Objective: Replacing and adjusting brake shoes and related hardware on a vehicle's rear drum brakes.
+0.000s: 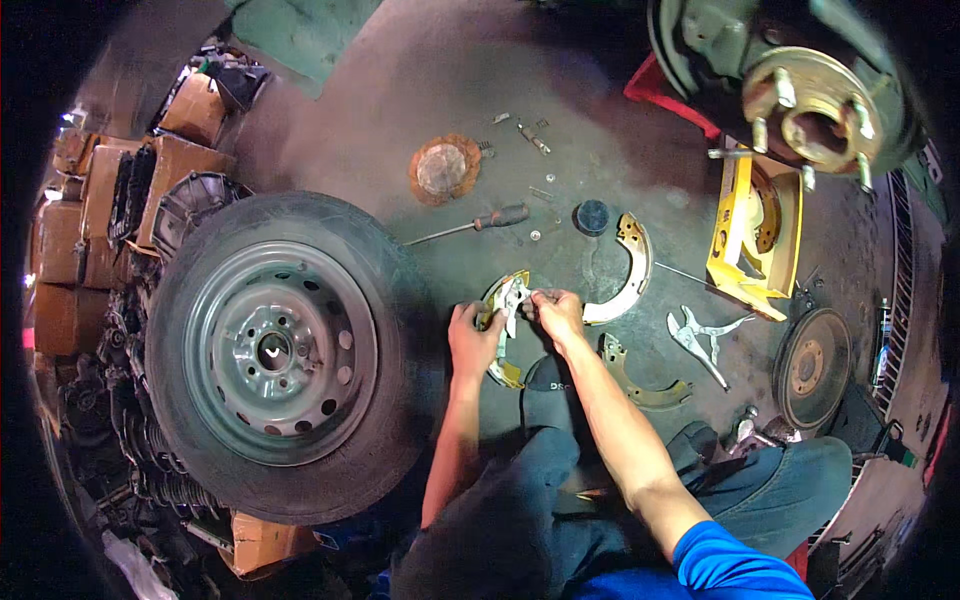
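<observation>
My left hand point(474, 345) is closed round a curved brake shoe point(510, 374) with a yellowish edge, held above the floor between my knees and the loose parts. A pale metal lever point(513, 297) lies against the shoe's upper part. At that lever's right side my right hand point(556, 313) is closed in a pinch; whatever its fingertips hold is too small to make out. Just beyond the right hand rests another brake shoe point(634, 275). A darker, worn shoe point(648, 390) lies nearer my right knee.
A wheel with tyre point(385, 235) lies at left. Locking pliers point(705, 340), a yellow box point(735, 225) and a brake drum point(815, 370) are at right. A screwdriver point(495, 218) and small springs lie ahead. A wheel hub with studs point(815, 115) overhangs the upper right.
</observation>
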The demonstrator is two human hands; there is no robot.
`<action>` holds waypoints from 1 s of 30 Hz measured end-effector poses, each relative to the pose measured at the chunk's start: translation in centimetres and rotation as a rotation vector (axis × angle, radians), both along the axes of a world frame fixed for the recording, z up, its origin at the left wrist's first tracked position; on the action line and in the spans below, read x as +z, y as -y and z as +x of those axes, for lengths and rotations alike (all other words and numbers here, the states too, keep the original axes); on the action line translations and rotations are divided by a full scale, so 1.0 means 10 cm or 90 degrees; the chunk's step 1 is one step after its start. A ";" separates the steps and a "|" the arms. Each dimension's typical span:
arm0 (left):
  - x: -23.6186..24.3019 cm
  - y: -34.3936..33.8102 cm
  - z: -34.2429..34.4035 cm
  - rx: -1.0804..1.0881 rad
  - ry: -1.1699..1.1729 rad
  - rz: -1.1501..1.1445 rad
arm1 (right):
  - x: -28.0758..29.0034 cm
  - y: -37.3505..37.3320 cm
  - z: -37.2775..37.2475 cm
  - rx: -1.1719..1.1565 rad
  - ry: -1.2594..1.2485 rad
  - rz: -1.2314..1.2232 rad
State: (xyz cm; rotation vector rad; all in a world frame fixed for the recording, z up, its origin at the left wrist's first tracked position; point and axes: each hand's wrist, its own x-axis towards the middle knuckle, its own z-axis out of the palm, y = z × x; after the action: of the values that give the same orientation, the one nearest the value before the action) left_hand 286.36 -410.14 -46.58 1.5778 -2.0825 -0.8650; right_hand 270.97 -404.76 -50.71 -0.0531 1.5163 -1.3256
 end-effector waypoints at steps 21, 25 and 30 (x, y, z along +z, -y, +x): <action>-0.03 -0.19 -0.10 -0.117 0.076 -0.069 | 0.03 0.10 0.01 -0.036 0.023 0.095; -0.04 -0.17 -0.09 -0.112 0.082 -0.084 | 0.05 0.12 0.02 -0.023 0.026 0.089; 0.00 -0.18 -0.11 -0.116 0.120 -0.040 | 0.04 0.13 0.00 -0.002 0.026 0.112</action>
State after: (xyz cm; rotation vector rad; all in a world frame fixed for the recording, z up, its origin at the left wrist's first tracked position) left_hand 285.27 -408.31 -46.58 1.5058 -2.3912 -0.7257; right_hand 270.98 -406.05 -50.35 0.0892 1.5926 -1.1840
